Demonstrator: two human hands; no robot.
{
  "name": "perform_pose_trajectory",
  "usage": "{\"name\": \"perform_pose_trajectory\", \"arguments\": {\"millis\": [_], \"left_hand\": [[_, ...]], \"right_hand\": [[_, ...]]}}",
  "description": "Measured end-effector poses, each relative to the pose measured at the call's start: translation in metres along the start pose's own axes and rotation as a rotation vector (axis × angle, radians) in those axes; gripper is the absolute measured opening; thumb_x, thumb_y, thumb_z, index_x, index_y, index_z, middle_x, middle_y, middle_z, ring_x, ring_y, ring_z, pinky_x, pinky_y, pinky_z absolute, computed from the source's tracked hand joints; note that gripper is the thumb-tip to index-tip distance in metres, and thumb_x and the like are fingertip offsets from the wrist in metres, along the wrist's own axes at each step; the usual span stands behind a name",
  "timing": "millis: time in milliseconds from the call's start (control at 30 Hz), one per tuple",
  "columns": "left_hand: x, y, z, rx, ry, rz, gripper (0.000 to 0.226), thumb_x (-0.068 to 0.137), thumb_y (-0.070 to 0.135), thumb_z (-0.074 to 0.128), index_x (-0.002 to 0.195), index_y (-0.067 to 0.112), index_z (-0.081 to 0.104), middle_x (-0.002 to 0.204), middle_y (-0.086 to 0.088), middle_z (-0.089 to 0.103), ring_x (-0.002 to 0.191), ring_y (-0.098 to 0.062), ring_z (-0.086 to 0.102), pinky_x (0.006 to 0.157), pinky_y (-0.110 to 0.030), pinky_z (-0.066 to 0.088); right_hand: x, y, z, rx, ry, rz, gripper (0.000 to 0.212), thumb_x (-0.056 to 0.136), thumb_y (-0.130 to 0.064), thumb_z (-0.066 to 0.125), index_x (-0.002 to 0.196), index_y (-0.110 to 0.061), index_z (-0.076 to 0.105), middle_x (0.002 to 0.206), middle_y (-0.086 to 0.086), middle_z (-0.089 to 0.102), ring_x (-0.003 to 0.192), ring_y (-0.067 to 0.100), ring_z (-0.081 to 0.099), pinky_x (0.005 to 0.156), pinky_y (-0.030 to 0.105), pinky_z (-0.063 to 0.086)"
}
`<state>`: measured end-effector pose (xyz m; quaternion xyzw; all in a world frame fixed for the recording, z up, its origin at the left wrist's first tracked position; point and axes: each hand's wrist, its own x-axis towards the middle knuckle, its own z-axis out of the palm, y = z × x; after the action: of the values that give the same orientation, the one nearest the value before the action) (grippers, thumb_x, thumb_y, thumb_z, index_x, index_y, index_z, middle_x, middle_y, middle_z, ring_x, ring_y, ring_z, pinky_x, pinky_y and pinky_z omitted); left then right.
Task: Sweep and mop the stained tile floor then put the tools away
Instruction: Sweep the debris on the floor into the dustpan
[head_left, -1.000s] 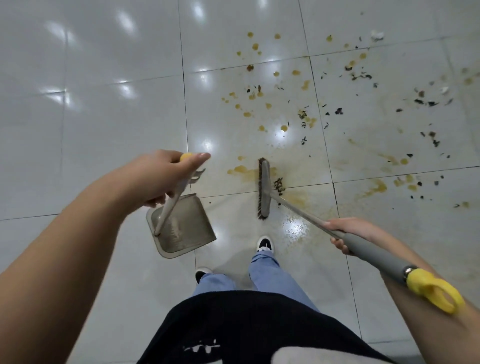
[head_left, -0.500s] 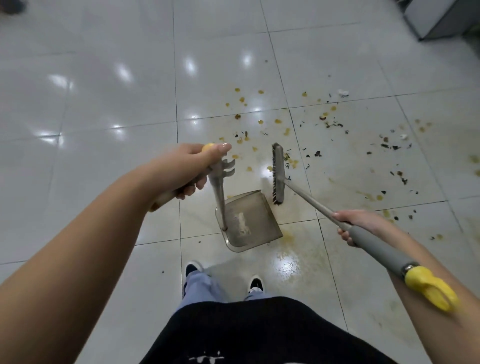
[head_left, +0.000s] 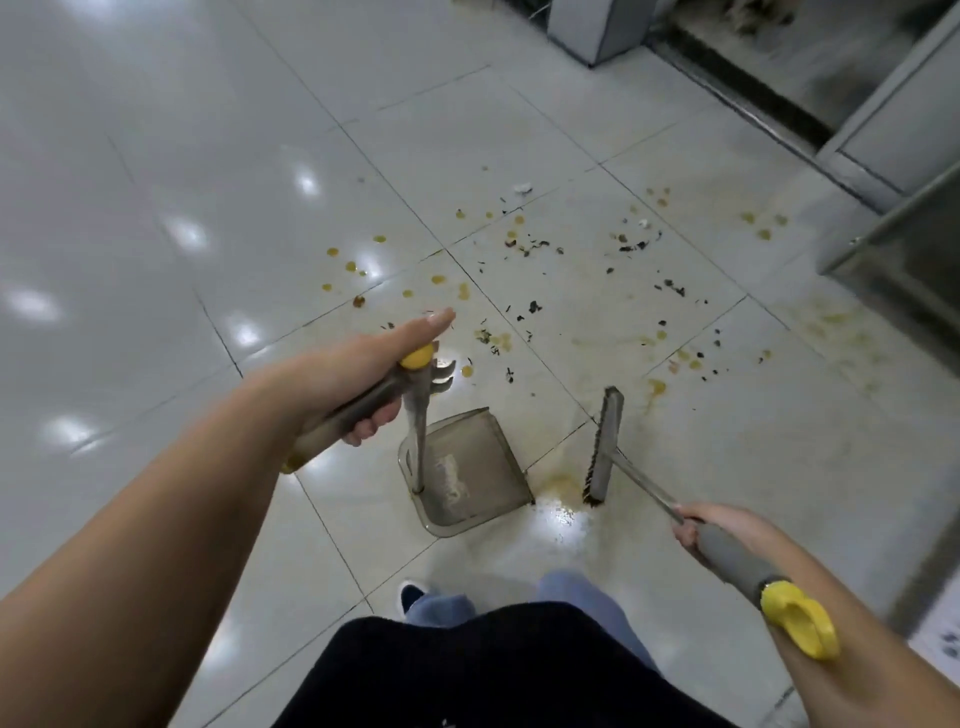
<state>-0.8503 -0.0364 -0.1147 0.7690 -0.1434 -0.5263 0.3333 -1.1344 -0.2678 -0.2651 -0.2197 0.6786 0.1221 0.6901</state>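
Observation:
My left hand (head_left: 363, 364) grips the grey handle of a long-handled dustpan (head_left: 462, 467), whose translucent grey pan sits on the floor in front of my feet. My right hand (head_left: 711, 525) grips the grey foam grip of a broom (head_left: 602, 447) with a yellow end cap. The broom head rests on the tiles just right of the pan, bristles toward it. Yellow-brown stains (head_left: 561, 483) and dark crumbs (head_left: 530, 306) are scattered over the white tile floor (head_left: 182, 171) ahead and to the right.
Grey metal cabinets or door frames (head_left: 893, 119) stand at the top right, with a dark gap between them. My feet (head_left: 413, 595) stand just behind the pan. Glossy tiles without stains stretch out to the left.
The view has swung to the right. The dustpan shifted left of the broom head, and the broom head came down onto the tiles beside the pan near a wet stain.

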Motion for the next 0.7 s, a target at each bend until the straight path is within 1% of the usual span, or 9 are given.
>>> {"name": "perform_pose_trajectory", "arguments": {"millis": [67,133,200,300,400,467,567,633,700], "left_hand": [[0.011,0.005,-0.007,0.094,-0.043,-0.005,0.079,0.048,0.083,0.049,0.080,0.011,0.054,0.043,-0.003,0.044,0.031,-0.013,0.039,0.032,-0.020,0.034],[0.023,0.013,-0.013,0.144,-0.061,-0.020,0.071,0.064,0.078,0.050,0.084,0.010,0.057,0.043,-0.003,0.045,0.032,-0.013,0.038,0.032,-0.020,0.034],[0.036,0.020,-0.019,0.163,-0.063,-0.034,0.063,0.074,0.071,0.051,0.077,0.008,0.057,0.044,-0.005,0.047,0.034,-0.016,0.041,0.035,-0.021,0.037],[0.059,0.028,-0.027,0.215,-0.037,-0.067,0.055,0.084,0.057,0.050,0.063,0.006,0.057,0.047,-0.010,0.054,0.037,-0.020,0.050,0.040,-0.023,0.043],[0.074,0.039,-0.034,0.234,-0.027,-0.166,0.052,0.085,0.049,0.047,0.060,0.005,0.056,0.047,-0.008,0.054,0.035,-0.018,0.049,0.035,-0.021,0.040],[0.078,0.043,-0.038,0.230,-0.020,-0.208,0.049,0.085,0.048,0.047,0.064,0.005,0.056,0.046,-0.007,0.052,0.035,-0.017,0.044,0.034,-0.021,0.036],[0.089,0.047,-0.040,0.220,-0.006,-0.220,0.043,0.085,0.046,0.047,0.077,0.005,0.058,0.044,-0.004,0.048,0.034,-0.015,0.038,0.035,-0.019,0.031],[0.095,0.052,-0.040,0.242,-0.012,-0.208,0.043,0.087,0.045,0.045,0.088,0.005,0.059,0.043,-0.002,0.046,0.034,-0.014,0.036,0.037,-0.020,0.030],[0.099,0.056,-0.042,0.274,-0.032,-0.199,0.044,0.089,0.044,0.043,0.099,0.004,0.058,0.043,-0.002,0.045,0.034,-0.014,0.036,0.038,-0.021,0.030]], "right_hand": [[0.001,0.021,0.000,0.087,0.054,-0.015,0.029,0.100,-0.011,0.040,0.074,0.001,0.043,0.047,0.017,0.052,0.016,0.010,0.037,0.023,0.009,0.030],[0.003,0.038,-0.003,0.167,0.109,-0.018,0.029,0.100,-0.010,0.040,0.074,0.003,0.042,0.069,0.016,0.048,0.016,0.009,0.038,0.024,0.010,0.032],[0.010,0.050,-0.005,0.211,0.140,-0.008,0.030,0.100,-0.010,0.040,0.074,0.003,0.042,0.073,0.013,0.043,0.017,0.010,0.039,0.023,0.011,0.032],[0.025,0.058,-0.001,0.253,0.125,0.008,0.030,0.100,-0.009,0.039,0.072,0.000,0.040,0.057,0.015,0.046,0.017,0.011,0.040,0.022,0.010,0.030],[0.040,0.059,0.003,0.263,0.111,0.016,0.030,0.099,-0.008,0.037,0.070,-0.002,0.040,0.037,0.009,0.046,0.022,0.009,0.044,0.027,0.012,0.037],[0.051,0.051,0.013,0.202,0.092,0.009,0.029,0.099,-0.008,0.037,0.071,-0.005,0.042,0.039,0.004,0.049,0.028,0.006,0.048,0.032,0.012,0.040],[0.070,0.028,0.043,0.078,0.085,0.033,0.035,0.100,-0.009,0.033,0.066,-0.005,0.040,0.028,0.005,0.043,0.020,0.010,0.042,0.029,0.014,0.036],[0.076,0.015,0.071,-0.028,0.077,-0.002,0.037,0.100,-0.010,0.034,0.064,-0.005,0.042,0.026,0.003,0.045,0.027,0.015,0.048,0.044,0.023,0.039],[0.077,0.007,0.089,-0.067,0.072,-0.020,0.039,0.098,-0.008,0.038,0.061,-0.004,0.049,0.029,0.000,0.049,0.032,0.013,0.049,0.049,0.023,0.036]]}}
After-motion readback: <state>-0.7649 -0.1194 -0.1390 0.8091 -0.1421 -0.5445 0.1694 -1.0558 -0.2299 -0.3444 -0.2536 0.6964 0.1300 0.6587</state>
